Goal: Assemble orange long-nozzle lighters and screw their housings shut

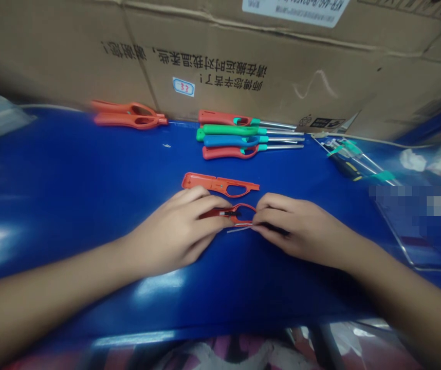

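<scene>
Both hands hold one orange lighter half-shell (245, 206) low over the blue table. My left hand (182, 226) wraps its handle end, fingers closed, covering most of it. Around the other end, the fingers of my right hand (297, 226) are pinched together. Inside the shell, between the hands, lies a small black and silver part (228, 213). A thin pale tube or wire (239, 229) runs along the near side of the shell to my right fingertips. Just beyond my left hand rests a matching orange half-shell (208, 182), its hollow side up.
Several long lighters (230, 140) in red, green and blue lie before a cardboard box (220, 67). Orange shells (128, 120) lie back left. At right are metal rods with green parts (353, 154), white crumpled material (413, 160) and a flat dark object (409, 231).
</scene>
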Tool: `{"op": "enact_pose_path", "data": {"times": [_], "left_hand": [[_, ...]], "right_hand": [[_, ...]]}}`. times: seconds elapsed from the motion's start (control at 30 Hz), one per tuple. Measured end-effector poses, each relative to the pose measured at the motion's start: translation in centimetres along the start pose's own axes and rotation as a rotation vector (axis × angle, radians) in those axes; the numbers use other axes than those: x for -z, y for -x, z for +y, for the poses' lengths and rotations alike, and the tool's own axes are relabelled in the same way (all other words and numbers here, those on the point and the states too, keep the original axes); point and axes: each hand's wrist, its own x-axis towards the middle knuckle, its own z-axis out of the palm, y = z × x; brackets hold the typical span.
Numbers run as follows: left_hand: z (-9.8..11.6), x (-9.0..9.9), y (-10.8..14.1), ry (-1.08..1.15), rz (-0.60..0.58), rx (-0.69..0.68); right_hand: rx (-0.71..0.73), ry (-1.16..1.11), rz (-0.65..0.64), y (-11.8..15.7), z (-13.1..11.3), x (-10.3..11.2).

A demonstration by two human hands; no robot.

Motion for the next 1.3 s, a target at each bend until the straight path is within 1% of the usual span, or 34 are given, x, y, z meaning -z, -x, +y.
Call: {"op": "enact_pose_path", "data": {"times": [0.33,0.57,0.9,1.07,1.3], "left_hand": [[0.18,-0.09,0.03,0.036,0.014,0.024],[0.16,-0.09,-0.02,0.051,0.022,0.035],[0.09,-0.24,0.04,0.055,0.019,0.037],[0.14,-0.17,0.06,0.060,0.011,0.050],[0.15,-0.07,0.01,0.056,0.017,0.044]], "right_hand": [[-0.012,0.044,-0.009,0.29,-0.32,0.02],[-0.023,-0.045,0.006,0.05,-0.49,-0.04],[0.012,0.000,0.000,-0.03,-0.81,-0.17],[-0.002,-0.029,-0.010,0.03,-0.87,-0.19],[0.004,-0.059,0.016,-0.01,-0.63,-0.19]]}}
